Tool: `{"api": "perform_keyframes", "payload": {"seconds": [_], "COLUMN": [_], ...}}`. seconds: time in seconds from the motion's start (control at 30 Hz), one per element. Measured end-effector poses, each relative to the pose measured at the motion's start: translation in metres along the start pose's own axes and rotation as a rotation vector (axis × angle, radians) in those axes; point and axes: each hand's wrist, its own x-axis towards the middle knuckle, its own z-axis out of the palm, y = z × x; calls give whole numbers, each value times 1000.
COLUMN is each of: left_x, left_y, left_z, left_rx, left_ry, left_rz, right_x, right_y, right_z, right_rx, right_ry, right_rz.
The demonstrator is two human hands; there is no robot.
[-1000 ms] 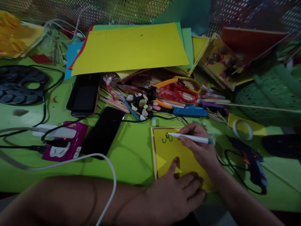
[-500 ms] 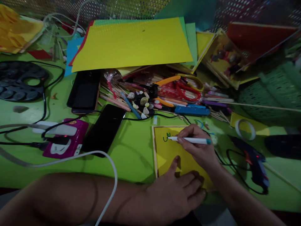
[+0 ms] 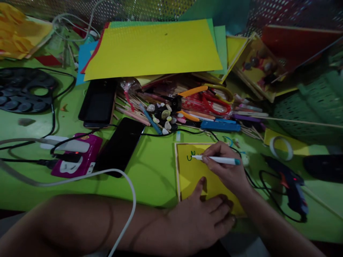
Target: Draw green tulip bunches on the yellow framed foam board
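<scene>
A yellow sheet (image 3: 187, 178) edged with thin wooden sticks lies on the green table. Pinched between the fingers of my right hand (image 3: 229, 171) is a white felt-tip pen (image 3: 219, 159) with a teal end. Its tip touches the sheet beside a small green drawing (image 3: 191, 156) of curved lines near the upper left corner. Fingers spread, my left hand (image 3: 199, 221) lies flat across the sheet's lower part and covers its bottom edge. My right hand hides the sheet's upper right part.
A glue gun (image 3: 288, 185) and a tape roll (image 3: 281, 148) lie to the right. Left are phones (image 3: 120, 146), a magenta power socket (image 3: 77, 160) and a white cable (image 3: 131, 200) over my forearm. Pliers (image 3: 193, 91), pebbles (image 3: 166, 114), sticks and coloured paper (image 3: 155, 50) fill the back.
The pen tip has shifted very slightly, and the green drawing has gained a little more line at its upper part. My left hand stays in place on the sheet.
</scene>
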Motion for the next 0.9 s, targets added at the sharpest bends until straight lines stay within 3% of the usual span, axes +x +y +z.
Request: {"api": "perform_keyframes", "payload": {"seconds": [0.6, 0.9], "left_x": [-1, 1], "left_y": [0, -2], "left_z": [-2, -7], "left_rx": [14, -7], "left_ry": [-28, -17], "left_rz": [11, -2], "right_x": [-2, 0], "right_y": [9, 3], "right_z": [-2, -1], "right_rx": [31, 9], "right_ry": [-46, 12], "right_rz": [13, -1]}}
